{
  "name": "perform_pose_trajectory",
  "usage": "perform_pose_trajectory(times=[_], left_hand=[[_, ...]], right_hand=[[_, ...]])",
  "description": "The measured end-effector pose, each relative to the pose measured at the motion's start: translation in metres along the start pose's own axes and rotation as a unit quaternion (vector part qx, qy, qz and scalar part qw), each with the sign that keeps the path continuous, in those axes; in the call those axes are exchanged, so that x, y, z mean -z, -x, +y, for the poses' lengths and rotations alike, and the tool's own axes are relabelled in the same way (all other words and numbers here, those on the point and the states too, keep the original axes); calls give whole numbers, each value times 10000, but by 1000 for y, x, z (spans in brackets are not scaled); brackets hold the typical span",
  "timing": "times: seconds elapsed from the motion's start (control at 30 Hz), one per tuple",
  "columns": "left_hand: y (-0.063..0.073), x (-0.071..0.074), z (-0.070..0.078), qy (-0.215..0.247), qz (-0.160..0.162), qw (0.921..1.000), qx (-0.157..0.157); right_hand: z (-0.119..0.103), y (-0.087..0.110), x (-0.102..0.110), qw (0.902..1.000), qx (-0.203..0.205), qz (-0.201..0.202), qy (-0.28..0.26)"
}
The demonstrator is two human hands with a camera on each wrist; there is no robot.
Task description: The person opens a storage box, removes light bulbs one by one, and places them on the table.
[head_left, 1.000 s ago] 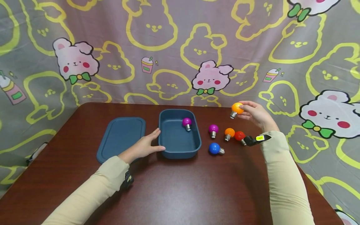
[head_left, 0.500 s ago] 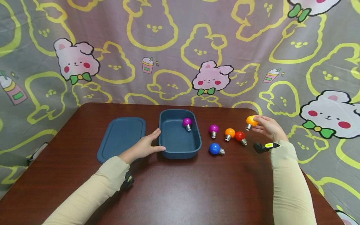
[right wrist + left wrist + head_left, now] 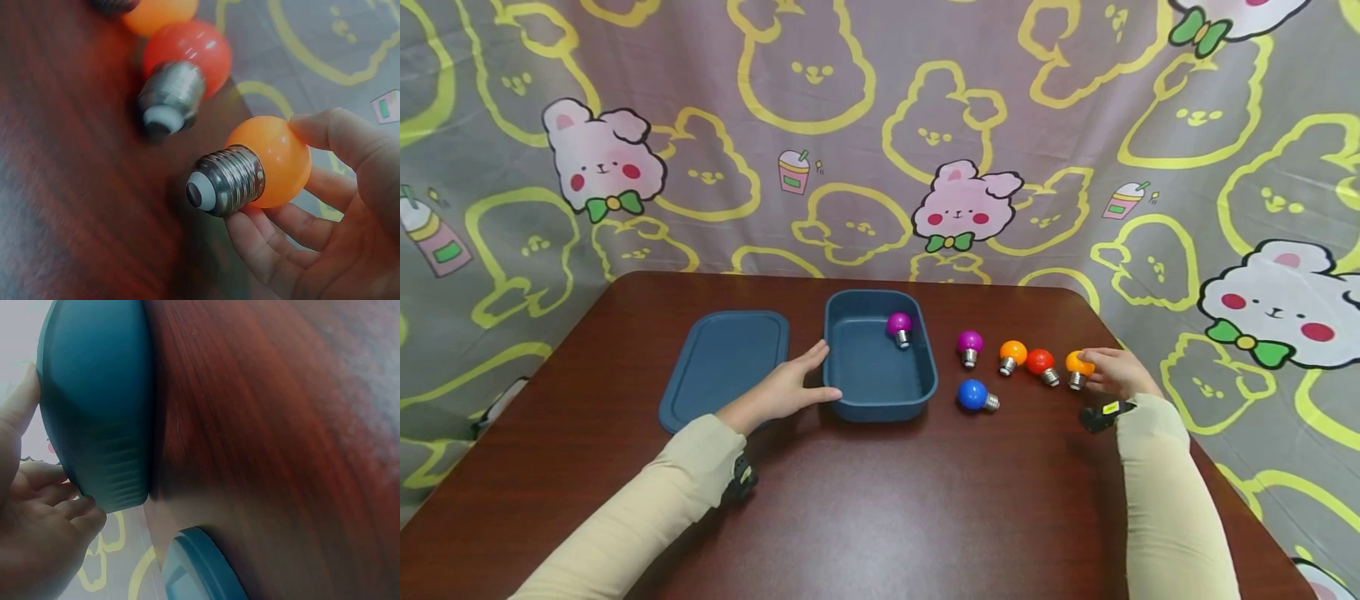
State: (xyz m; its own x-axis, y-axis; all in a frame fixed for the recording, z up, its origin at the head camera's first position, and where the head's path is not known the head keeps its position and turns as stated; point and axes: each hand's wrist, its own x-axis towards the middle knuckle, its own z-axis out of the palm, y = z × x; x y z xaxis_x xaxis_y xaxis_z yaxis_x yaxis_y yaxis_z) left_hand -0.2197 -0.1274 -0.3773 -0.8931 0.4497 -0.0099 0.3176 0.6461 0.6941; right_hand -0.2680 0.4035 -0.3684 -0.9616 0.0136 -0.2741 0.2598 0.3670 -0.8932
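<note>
My right hand [image 3: 1116, 372] pinches an orange light bulb [image 3: 270, 162] between thumb and fingers, its metal screw base pointing away from the palm. In the head view this bulb is low over the table, right of a red light bulb [image 3: 1041, 362]; whether it touches the wood I cannot tell. Left of the red one lie another orange bulb [image 3: 1012, 353], a purple bulb [image 3: 969, 342] and a blue bulb [image 3: 972, 395]. My left hand [image 3: 784, 390], thumb and fingers spread, touches the left side of a dark blue container [image 3: 881, 412]. A second purple bulb [image 3: 899, 326] lies inside it.
A matching blue lid [image 3: 727, 361] lies flat on the brown table [image 3: 880, 508], left of the container and partly behind my left hand. A patterned curtain [image 3: 865, 125] hangs behind the table and along its right side.
My right hand has moved right and then down with the orange bulb, from above the far edge to beside the red bulb. My left hand and the container have stayed put.
</note>
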Motion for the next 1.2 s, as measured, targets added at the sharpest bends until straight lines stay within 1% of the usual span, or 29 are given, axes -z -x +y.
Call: perform_pose_trajectory(times=[0.17, 0.3, 0.37, 0.53, 0.67, 0.9, 1.2], left_hand=[[1, 0, 1, 12, -14, 10000, -5], [0, 1, 1, 11, -5, 10000, -11], [0, 1, 1, 5, -4, 10000, 0], [0, 1, 0, -19, -15, 10000, 13], [0, 1, -1, -9, -20, 10000, 26], [0, 0, -2, -6, 16, 10000, -57], [1, 1, 0, 9, -23, 10000, 32]], right_hand=[[4, 1, -1, 9990, -240, 39, 376], [4, 1, -1, 9978, -362, 142, 537], [6, 1, 0, 9975, -385, 114, 586], [10, 0, 2, 9973, -384, -35, 628], [9, 1, 2, 9970, -334, -74, 693], [8, 2, 0, 9969, -359, -9, 705], [8, 1, -1, 9972, -459, 71, 585]])
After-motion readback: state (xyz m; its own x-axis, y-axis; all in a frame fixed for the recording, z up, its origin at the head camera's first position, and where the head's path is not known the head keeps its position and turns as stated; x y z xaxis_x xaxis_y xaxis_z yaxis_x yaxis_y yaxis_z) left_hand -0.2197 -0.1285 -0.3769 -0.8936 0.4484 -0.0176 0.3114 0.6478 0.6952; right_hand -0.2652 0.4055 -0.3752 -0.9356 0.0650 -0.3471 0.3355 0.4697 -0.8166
